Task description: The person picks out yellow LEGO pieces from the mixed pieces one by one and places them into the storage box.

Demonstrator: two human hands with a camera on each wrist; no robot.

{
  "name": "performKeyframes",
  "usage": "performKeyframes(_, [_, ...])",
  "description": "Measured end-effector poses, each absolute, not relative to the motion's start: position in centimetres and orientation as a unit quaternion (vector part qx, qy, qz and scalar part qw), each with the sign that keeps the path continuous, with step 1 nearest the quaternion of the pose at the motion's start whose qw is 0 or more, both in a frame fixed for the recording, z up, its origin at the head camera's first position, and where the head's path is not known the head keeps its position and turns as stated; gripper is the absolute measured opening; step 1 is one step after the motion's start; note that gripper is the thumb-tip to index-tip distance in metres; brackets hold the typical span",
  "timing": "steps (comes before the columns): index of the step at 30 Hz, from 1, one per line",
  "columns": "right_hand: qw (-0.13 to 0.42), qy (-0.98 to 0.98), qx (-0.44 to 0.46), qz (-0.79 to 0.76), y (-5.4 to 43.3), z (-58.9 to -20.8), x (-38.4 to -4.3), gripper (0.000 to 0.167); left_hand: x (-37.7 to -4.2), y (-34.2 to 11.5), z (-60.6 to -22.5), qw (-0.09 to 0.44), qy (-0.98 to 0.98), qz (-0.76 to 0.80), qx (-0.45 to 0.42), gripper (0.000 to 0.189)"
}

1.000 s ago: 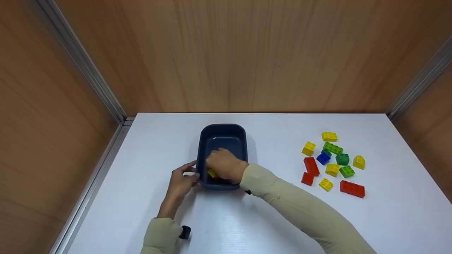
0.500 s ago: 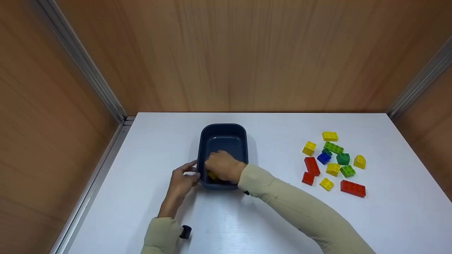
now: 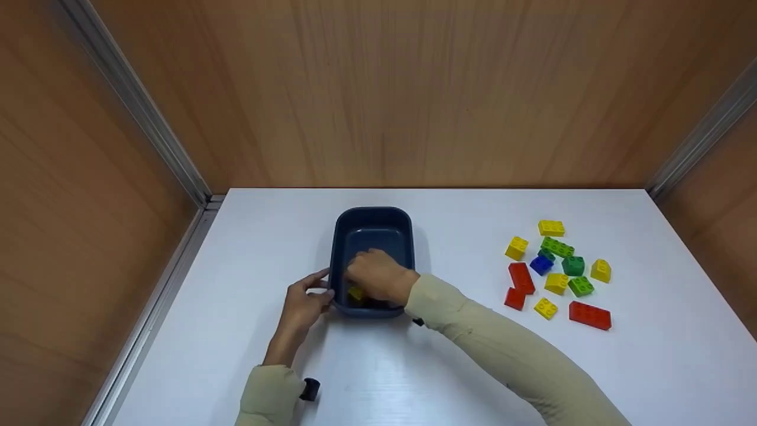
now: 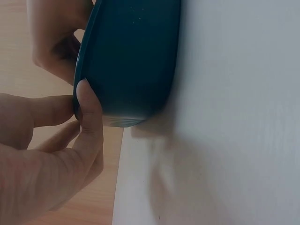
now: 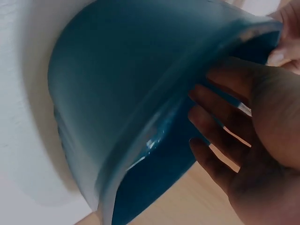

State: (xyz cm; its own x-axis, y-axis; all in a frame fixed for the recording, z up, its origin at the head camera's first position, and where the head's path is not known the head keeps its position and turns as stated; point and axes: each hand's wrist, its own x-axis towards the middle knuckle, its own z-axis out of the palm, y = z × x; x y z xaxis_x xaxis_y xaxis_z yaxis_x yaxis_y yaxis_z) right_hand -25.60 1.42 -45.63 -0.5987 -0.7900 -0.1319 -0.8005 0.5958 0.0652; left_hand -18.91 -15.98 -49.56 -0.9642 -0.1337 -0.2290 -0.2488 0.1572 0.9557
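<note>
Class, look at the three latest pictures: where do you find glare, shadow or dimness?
Head view: bright overall, with a pale sheen on the white table near the bottom edge and soft shadows beside the bin; left wrist view: dimmer, soft-edged shadows beside the bin; right wrist view: also dim, small bright glints near the bin's rim.

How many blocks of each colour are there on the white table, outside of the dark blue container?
Yellow blocks: 5
Green blocks: 4
Red blocks: 3
Blue block: 1
Total: 13
The inside of the container is partly hidden by the right hand, so not counted.
</note>
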Motion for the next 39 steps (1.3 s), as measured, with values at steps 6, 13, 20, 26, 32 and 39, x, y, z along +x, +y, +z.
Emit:
performKeyframes(6, [0.021,0.894,-0.447,0.034,2.7,-45.0,-25.8,0.026,-18.8,-16.0,-49.5,0.046,0.755,0.642,-0.126,0.05])
performKeyframes(13, [-0.022,0.895,-0.446,0.011,4.6,-44.6,-25.7,0.028,-18.8,-16.0,-49.5,0.049,0.755,0.642,-0.129,0.05])
performKeyframes(20, [-0.062,0.894,-0.444,-0.002,6.5,-44.4,-25.6,0.029,-18.8,-15.9,-49.6,0.048,0.756,0.64,-0.131,0.05])
performKeyframes(26, [-0.072,0.896,-0.439,-0.014,7.9,-44.6,-25.3,0.03,-18.9,-16.0,-49.7,0.05,0.758,0.636,-0.134,0.049])
performKeyframes(32, [-0.083,0.895,-0.436,-0.033,9.2,-44.6,-25.0,0.031,-18.8,-16.0,-49.8,0.046,0.749,0.648,-0.129,0.05])
performKeyframes(39, [-0.076,0.91,-0.405,-0.041,11.1,-44.3,-25.3,0.032,-18.8,-16.0,-49.8,0.047,0.747,0.651,-0.127,0.05])
